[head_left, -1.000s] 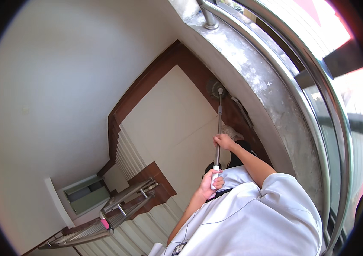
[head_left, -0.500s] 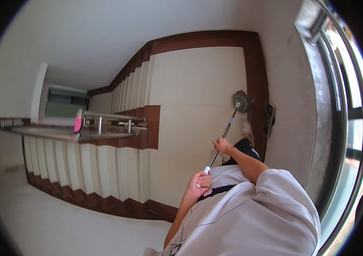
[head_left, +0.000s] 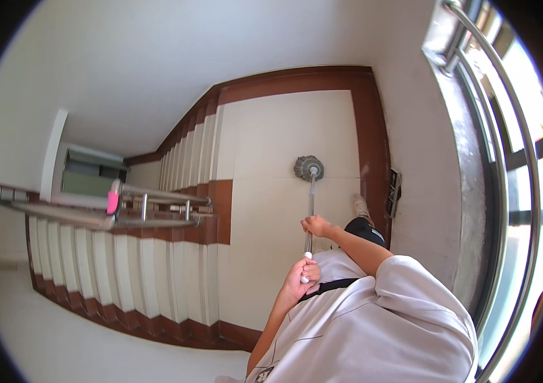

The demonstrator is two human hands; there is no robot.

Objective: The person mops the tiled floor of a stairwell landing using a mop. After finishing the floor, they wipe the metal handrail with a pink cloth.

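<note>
Both hands closed round the mop handle (head_left: 310, 210): left hand (head_left: 301, 276) at its top end, right hand (head_left: 317, 225) just further down the shaft. Grey mop head (head_left: 308, 167) sits on the cream landing floor (head_left: 265, 147), near the brown border, stairs (head_left: 156, 255) and metal railing (head_left: 150, 204) well to the left.
</note>
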